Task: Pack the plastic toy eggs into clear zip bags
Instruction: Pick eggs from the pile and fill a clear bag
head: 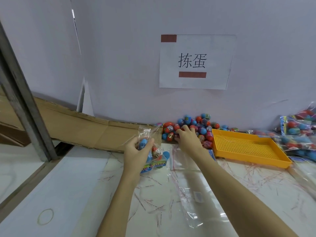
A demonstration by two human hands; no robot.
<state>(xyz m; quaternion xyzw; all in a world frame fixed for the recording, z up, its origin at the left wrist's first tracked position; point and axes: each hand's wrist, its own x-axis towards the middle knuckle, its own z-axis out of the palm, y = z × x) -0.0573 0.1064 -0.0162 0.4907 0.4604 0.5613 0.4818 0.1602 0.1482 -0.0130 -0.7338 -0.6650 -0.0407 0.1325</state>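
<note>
Both hands forward on bare outstretched arms, left (pixel 136 151) fingers curled gripping, right (pixel 187 135) fingers bent downward.

Left hand (pixel 136 151) gripping egg-filled bag (pixel 152 151)

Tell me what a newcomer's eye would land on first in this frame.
Probably the white paper sign with two large printed characters, taped to the wall above the bench. Below it, a bright pile of toy eggs lies against the wall, with the right hand reaching into it, beside an orange perforated tray. The left hand grips a clear zip bag already holding a few eggs.
</note>
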